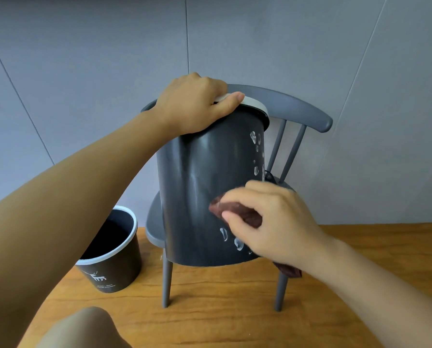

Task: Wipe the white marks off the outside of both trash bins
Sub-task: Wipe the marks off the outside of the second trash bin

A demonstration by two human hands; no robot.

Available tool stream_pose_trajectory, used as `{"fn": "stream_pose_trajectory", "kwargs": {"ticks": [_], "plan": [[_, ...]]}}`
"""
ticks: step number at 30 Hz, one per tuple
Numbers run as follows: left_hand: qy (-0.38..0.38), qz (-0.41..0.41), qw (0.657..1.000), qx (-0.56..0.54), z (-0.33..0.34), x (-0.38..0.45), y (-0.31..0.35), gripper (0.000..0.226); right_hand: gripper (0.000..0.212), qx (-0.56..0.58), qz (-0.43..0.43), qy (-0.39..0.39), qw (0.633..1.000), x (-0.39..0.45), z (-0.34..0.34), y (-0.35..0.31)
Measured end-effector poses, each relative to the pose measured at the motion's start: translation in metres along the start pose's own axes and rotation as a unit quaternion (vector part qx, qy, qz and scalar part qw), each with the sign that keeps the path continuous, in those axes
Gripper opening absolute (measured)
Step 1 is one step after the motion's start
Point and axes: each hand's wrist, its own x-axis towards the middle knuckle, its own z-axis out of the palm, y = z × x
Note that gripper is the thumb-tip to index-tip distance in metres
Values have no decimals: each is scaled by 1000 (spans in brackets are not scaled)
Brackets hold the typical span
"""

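Note:
A tall dark grey trash bin (194, 187) with a white rim stands tilted on a grey chair. My left hand (192, 104) grips its rim at the top. My right hand (272, 217) presses a brown cloth (237, 212) against the bin's lower right side. White marks (256, 146) run down the bin's upper right side, and more white marks (232, 239) sit low down, just under the cloth. A second, shorter black bin (112, 249) with a white rim and a white deer print stands on the floor at the left.
The grey chair (307, 114) has a curved spindle back and thin legs, and stands on a wooden floor (222, 310) against a grey panelled wall. My knee (84, 327) shows at the bottom edge.

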Motion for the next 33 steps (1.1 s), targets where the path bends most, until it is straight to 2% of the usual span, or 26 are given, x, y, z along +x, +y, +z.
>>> {"fn": "stream_pose_trajectory", "kwargs": {"ticks": [4, 7, 9, 12, 15, 20, 22, 25, 28, 33], "plan": [[1, 3, 1000, -2, 1, 0, -1, 59, 20, -3, -8, -91, 996, -35, 3, -9], [2, 4, 1000, -5, 1, 0, -1, 58, 20, 12, -5, -73, 997, -33, 0, -8], [6, 4, 1000, -5, 1, -1, -2, 59, 18, 59, 15, -20, 998, -21, -2, -5], [11, 9, 1000, 1, 1, 0, -2, 59, 23, 48, 40, 45, 997, -3, 0, -1], [7, 8, 1000, 1, 1, 0, -3, 59, 21, 23, 21, 15, 999, -9, 7, -2], [4, 4, 1000, 5, 2, 0, -2, 60, 19, -7, -38, -112, 993, -36, 13, -12], [3, 6, 1000, 4, 2, 1, -1, 60, 19, 6, -31, -108, 994, -36, 10, -12], [4, 6, 1000, 3, 2, 2, -3, 60, 17, 67, 18, -34, 997, -22, 4, -5], [5, 3, 1000, 1, 2, 1, -4, 60, 21, 54, 36, 11, 998, -15, 7, -1], [5, 4, 1000, -1, 2, 1, -5, 59, 19, 30, -30, -71, 997, -49, 20, -8]]}}
